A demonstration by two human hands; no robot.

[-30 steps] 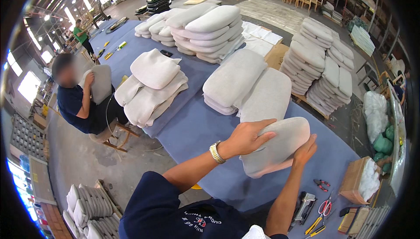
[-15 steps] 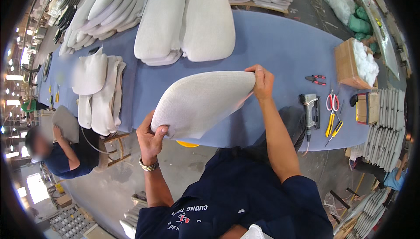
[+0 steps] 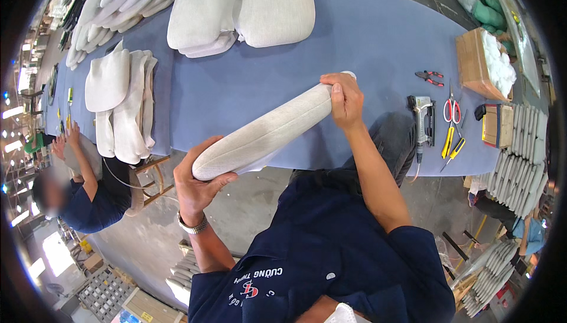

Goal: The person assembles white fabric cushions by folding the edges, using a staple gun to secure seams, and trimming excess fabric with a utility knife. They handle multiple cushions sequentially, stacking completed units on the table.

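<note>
Between my two hands is a light grey fabric-covered cushion pad (image 3: 266, 128), turned so its long rounded edge and a seam along it face up. My left hand (image 3: 199, 184), with a metal watch at the wrist, grips the lower left end, fingers behind and thumb in front. At the upper right end, my right hand (image 3: 345, 99) is closed round the pad. The pad is held at a slant above the near edge of the blue-topped table (image 3: 236, 86). Its underside is mostly hidden; a strip of white shows below the edge.
Stacked grey pads (image 3: 274, 10) lie at the far side, with folded grey covers (image 3: 127, 98) at the left. To the right are pliers (image 3: 429, 77), a staple gun (image 3: 422, 122), scissors (image 3: 451, 110) and a carton of white stuffing (image 3: 477, 66). A co-worker (image 3: 88, 196) sits at the left.
The pad has rolled from showing its broad face to showing its narrow edge. Both hands still hold it. The view has shifted, and the co-worker's hands have moved toward the table.
</note>
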